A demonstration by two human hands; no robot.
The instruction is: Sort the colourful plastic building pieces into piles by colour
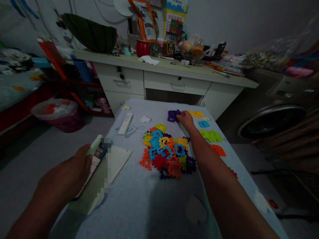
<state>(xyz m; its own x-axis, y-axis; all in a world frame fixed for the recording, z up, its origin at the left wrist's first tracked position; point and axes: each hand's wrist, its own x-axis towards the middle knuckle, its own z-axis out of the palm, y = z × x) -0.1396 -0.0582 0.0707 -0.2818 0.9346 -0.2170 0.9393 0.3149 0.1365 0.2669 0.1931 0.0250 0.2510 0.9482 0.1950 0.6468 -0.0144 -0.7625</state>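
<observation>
My right hand reaches to the far end of the grey-blue covered table, its fingers pinched on a purple interlocking tile. A heap of coloured plastic tiles lies in the middle of the table, just left of my right forearm. My left hand rests at the table's left edge, fingers curled over the edge of a pale box or booklet. Sorted tiles lie to the right: yellow, blue, green and orange.
A white remote-like bar and a small white scrap lie at the far left of the table. Beyond stands a cluttered white desk. A red bin sits left; a washing machine right.
</observation>
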